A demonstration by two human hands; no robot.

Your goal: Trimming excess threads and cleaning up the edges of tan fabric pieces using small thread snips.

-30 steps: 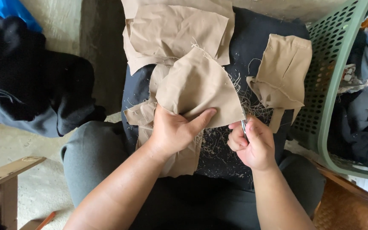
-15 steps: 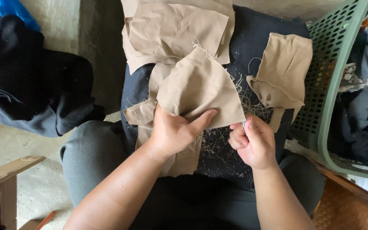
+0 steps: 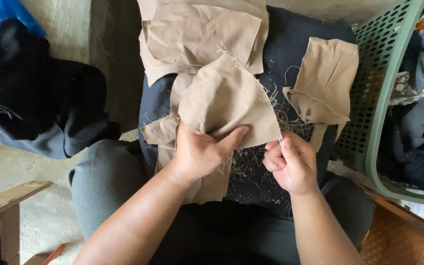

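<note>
A tan cloth piece is gripped on the lap by the left hand; its edge is pinched by the right hand around a small tool. Thread trimming seems underway; steady tension is needed.

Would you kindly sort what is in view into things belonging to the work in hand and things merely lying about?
In hand:
- left hand gripping the tan fabric piece
- right hand pinching a small metal tool

Lying about:
- green basket
- dark clothes heap
- tan pocket piece
- stacked tan pieces
</note>
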